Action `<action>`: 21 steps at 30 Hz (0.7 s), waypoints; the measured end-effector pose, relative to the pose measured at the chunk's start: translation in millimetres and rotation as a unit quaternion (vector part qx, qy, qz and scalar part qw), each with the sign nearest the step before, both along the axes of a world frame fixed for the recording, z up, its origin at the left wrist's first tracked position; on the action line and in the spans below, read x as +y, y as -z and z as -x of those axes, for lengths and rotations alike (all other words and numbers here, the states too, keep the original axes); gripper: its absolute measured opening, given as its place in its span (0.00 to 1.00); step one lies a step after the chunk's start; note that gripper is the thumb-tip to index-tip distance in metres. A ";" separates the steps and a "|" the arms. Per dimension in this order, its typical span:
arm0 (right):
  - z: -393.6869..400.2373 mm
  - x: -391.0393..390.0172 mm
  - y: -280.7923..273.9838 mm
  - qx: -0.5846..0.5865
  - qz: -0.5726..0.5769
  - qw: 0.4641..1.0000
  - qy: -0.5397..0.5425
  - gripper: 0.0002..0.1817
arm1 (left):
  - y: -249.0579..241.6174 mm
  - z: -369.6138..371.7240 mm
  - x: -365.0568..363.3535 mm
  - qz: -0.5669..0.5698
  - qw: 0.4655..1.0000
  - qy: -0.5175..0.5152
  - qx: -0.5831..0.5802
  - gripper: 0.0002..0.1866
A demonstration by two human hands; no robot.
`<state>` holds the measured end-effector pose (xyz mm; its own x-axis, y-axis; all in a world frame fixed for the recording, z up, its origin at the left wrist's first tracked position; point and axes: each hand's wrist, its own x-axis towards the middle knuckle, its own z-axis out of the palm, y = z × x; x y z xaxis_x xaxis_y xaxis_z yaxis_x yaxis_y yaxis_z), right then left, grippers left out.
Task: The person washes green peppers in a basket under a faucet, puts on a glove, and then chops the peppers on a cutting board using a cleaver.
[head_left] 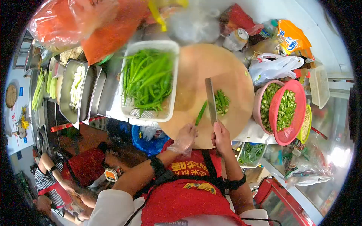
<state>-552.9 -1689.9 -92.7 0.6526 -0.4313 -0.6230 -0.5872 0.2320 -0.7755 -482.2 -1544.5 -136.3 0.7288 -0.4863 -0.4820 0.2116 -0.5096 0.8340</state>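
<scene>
My left hand (186, 138), in a clear plastic glove, has its fingers closed at the near end of a long green chili pepper (201, 113) on the round wooden chopping board (192, 60). My right hand (221, 137) grips the handle of a kitchen knife (210, 98). Its blade points away from me and stands between the whole pepper and a small heap of cut green pepper (222, 101). To the left, a white plastic basket (175, 81) holds many whole green peppers (149, 77), its edge against the board.
Right of the board, a pink bowl (257, 109) and a pink colander (301, 113) hold sliced peppers. Metal trays (69, 101) stand left. A can (238, 38) and plastic bags (275, 67) lie at the back right. Another person (56, 180) is at the lower left.
</scene>
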 end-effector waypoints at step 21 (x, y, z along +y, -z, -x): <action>-6.5 -1.4 3.1 0.023 -0.048 0.999 0.006 0.18 | 41.0 -10.4 -18.5 -0.055 0.996 0.033 -0.064 0.11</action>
